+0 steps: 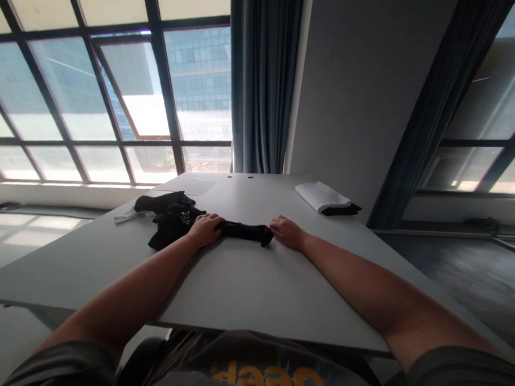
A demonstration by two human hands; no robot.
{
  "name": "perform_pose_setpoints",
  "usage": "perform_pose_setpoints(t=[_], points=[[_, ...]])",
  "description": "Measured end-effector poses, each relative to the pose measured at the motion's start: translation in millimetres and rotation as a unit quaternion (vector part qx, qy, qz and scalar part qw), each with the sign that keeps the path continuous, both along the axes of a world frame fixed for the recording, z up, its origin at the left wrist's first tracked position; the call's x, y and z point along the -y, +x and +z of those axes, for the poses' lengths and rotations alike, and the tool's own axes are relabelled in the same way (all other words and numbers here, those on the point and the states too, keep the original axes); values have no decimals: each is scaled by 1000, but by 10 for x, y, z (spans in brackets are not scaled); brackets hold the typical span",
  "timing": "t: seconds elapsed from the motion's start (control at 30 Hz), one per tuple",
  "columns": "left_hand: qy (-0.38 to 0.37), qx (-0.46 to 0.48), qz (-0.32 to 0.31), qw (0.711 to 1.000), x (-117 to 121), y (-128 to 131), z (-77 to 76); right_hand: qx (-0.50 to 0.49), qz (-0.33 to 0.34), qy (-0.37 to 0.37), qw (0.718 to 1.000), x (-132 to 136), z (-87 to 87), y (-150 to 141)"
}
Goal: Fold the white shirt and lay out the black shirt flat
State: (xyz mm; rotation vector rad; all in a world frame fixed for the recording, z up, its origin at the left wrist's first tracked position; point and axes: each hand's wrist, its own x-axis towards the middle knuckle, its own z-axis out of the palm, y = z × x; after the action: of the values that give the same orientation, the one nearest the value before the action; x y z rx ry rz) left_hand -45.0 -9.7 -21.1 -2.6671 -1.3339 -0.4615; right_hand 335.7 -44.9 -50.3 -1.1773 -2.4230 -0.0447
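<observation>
Centrally, a narrow black cloth roll (242, 232) lies crosswise on the pale counter (252, 290), approx. mid-surface, its long axis running side to side. L hand (206, 229), palm down w/ fingers bent, covers the roll's L end; grip vs. mere resting can't be told from this view. R hand (285, 232) is at the opp. end, fingers drawn close tog. at the roll's tip; whether they pinch it or only touch it is likewise unclear. Just beside L hand, on its outer side, spreads a rumpled black bundle (169, 231) w/ small pale lettering; its join to the roll, if any, is hidden under the hand. Behind the bundle, and touching it, is a dark cloth (164, 201), w/ a white strip (125, 216) projecting to the L. Well apart, on the far R of the counter, a folded white cloth (322, 195) lies flat, partly over a black cloth (347, 210). Two small dark round spots (250, 177) mark the counter's far edge. Bkgd.: gridded window (198, 80) w/ one pane tilted out, blue-grey curtain (263, 78), and plain grey wall (357, 94). Foregr.: person's dark shirt (249, 351) w/ orange lettering, seen upside down.
</observation>
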Motion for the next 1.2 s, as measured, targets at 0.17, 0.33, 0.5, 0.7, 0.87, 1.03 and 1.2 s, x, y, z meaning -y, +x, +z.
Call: perform_pose_setpoints(t=[0.17,0.33,0.5,0.7,0.87,1.03,1.2], points=[[-21,-9,-2,1000,-44,-20,-16,-54,13,34,998,16,-9,-9],[-44,-43,-12,998,-47,-10,-42,-37,126,55,990,77,-40,-205],[-24,-42,1,999,-3,14,-17,-10,168,-1,986,71,-93,-315],[5,-25,-10,1000,32,37,40,-38,117,-33,992,120,-59,-267],[31,5,-71,997,101,33,88,-156,103,-103,977,109,-30,-309],[53,42,-61,996,156,78,96,-561,-1,-238,793,-1,82,-318],[39,27,-37,998,137,58,91,-561,-27,-240,792,13,144,-110]])
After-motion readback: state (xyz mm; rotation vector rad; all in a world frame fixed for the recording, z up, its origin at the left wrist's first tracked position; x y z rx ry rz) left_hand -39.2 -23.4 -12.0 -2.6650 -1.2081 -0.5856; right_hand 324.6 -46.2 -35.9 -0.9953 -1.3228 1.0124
